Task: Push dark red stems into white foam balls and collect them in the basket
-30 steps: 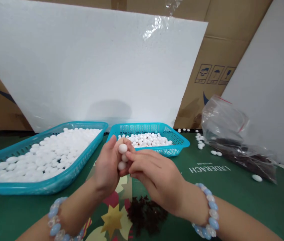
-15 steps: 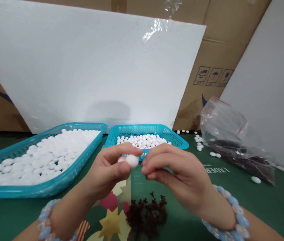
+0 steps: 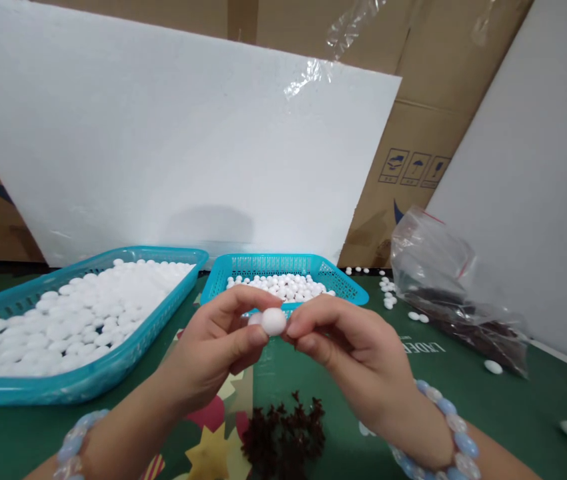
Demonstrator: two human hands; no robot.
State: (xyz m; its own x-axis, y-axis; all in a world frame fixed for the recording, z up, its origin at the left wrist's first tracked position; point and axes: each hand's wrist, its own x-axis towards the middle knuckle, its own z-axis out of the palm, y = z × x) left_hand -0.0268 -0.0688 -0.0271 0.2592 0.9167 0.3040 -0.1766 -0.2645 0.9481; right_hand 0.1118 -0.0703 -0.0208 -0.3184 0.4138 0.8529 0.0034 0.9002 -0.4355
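Note:
My left hand (image 3: 211, 343) pinches a smooth white ball (image 3: 274, 322) between thumb and fingertips. Behind it, partly hidden by the fingers, a second white ball shows. My right hand (image 3: 363, 357) has its thumb and fingers pressed together at the ball's right side; what they hold, if anything, is hidden. Below the hands lies a heap of small dark brown, star-like pieces (image 3: 283, 433) on the green surface. Just beyond the hands, a small blue basket (image 3: 346, 287) contains many white balls.
A larger blue basket (image 3: 78, 393) full of white balls stands on the left. To the right lies a clear plastic bag (image 3: 428, 247) with dark brown contents, and loose white balls (image 3: 492, 367) are scattered near it. A white board (image 3: 188, 133) leans against cardboard at the back.
My right fingertips have moved left to meet the white ball, closing the small gap. The ball sits a little further right. The whole view has shifted slightly.

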